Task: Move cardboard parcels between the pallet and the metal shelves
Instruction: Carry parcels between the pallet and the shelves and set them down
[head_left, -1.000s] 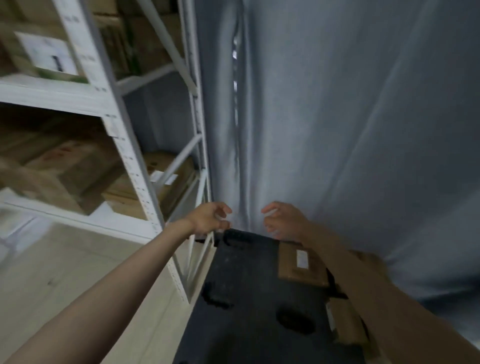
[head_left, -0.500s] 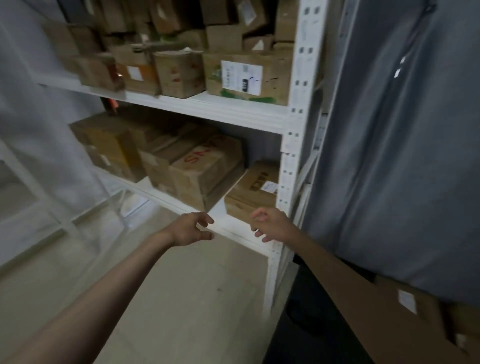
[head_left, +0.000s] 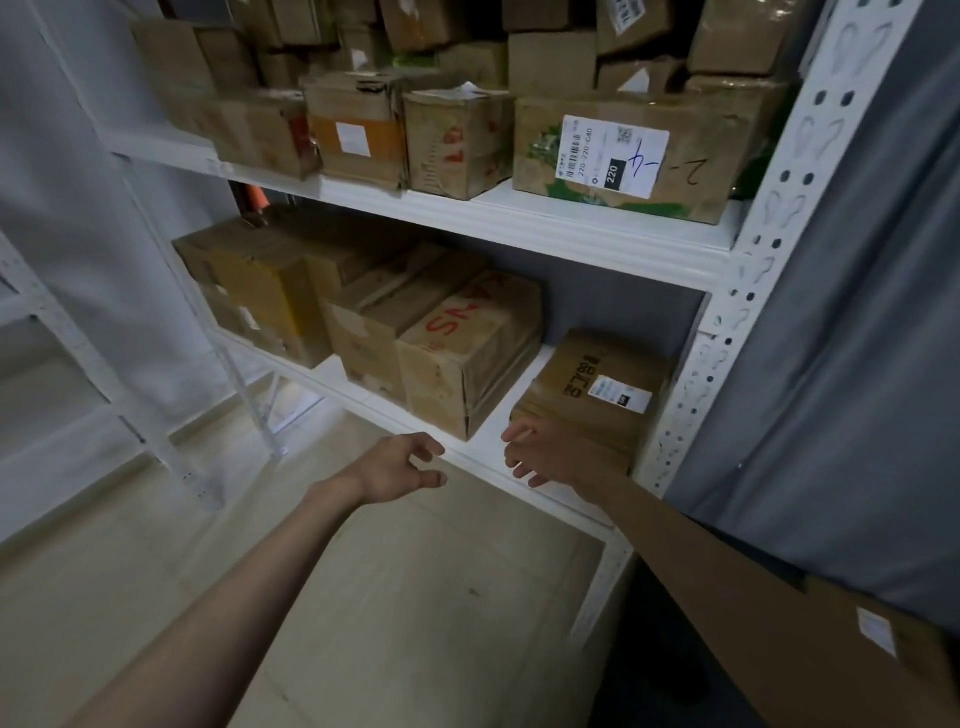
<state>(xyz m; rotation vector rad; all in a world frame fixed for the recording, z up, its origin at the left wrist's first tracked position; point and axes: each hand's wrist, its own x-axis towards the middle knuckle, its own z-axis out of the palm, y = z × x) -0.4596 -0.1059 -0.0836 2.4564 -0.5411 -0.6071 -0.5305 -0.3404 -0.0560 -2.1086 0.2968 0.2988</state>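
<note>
White metal shelves (head_left: 545, 228) stand ahead, packed with cardboard parcels. On the lower shelf at the right lies a flat parcel (head_left: 597, 400) with black print and a white label. My right hand (head_left: 545, 457) hangs just in front of its near left corner, fingers spread and holding nothing. My left hand (head_left: 400, 467) hovers empty before the shelf edge, fingers loosely curled, below a taller parcel with red letters (head_left: 467, 358). A parcel (head_left: 878, 649) on the dark pallet (head_left: 670, 644) shows at the bottom right, partly behind my right forearm.
The upper shelf carries a parcel with a large white label (head_left: 618, 156) and several more behind it. A grey curtain (head_left: 841, 364) hangs to the right of the shelf post (head_left: 727, 338). Pale floor (head_left: 389, 597) lies under my arms. Another white rack (head_left: 62, 332) stands left.
My view has swung left from the pallet and curtain to the shelves. Both hands have come closer to the lower shelf, the right one up to the flat parcel.
</note>
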